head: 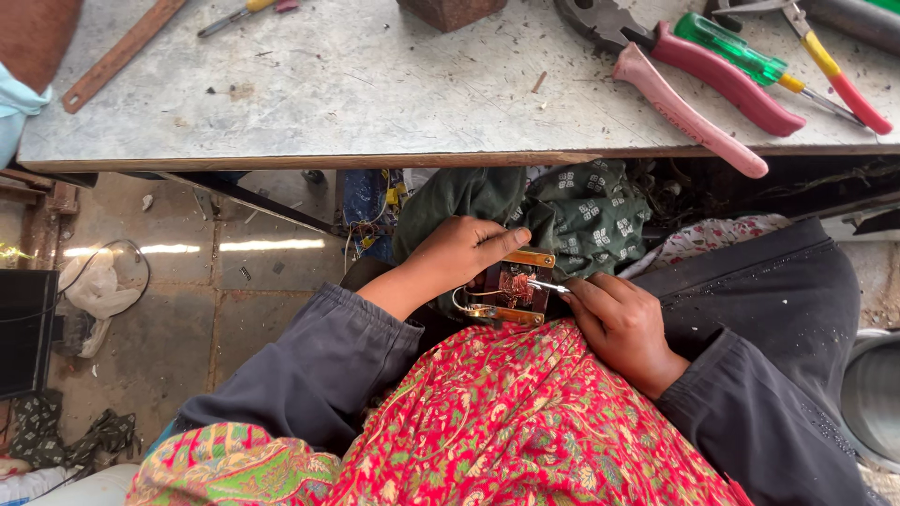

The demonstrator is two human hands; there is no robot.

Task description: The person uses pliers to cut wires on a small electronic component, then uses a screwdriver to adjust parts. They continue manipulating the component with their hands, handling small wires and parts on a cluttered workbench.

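Overhead view: looking down onto a lap, a workbench edge across the top.
Left hand (459, 255): curled over the top of a coil block (514, 286), thumb stretched along its upper brass plate, fingers wrapped behind and gripping it.
Coil block: small, square, copper windings in the middle, brass plates above and below, a thin bare wire looping off its left side; held just above the lap, between both hands, below the bench edge.
Right hand (621, 323): fingers pinched tight round a thin metal tool (548, 287), tip touching the block's right side at the windings.
Sleeves (319, 361): dark grey, on both arms.
Lap: red floral cloth (525, 422) with green at the lower left.
Behind the hands: bundled dark green cloth (572, 211) with white square prints, under the bench.
Bench (375, 84): scratched grey metal top with a wooden front edge.
On the bench, right: pliers (694, 94) with pink and red handles, green-handled screwdriver (736, 49) just beside them, another tool with a yellow and red handle (844, 80) further right.
On the bench, left: rusty flat bar (122, 52) lying at a slant, small yellow-handled tool (246, 11) at the top edge.
Floor, left: dusty concrete, white rag (98, 290) and a loop of cable.
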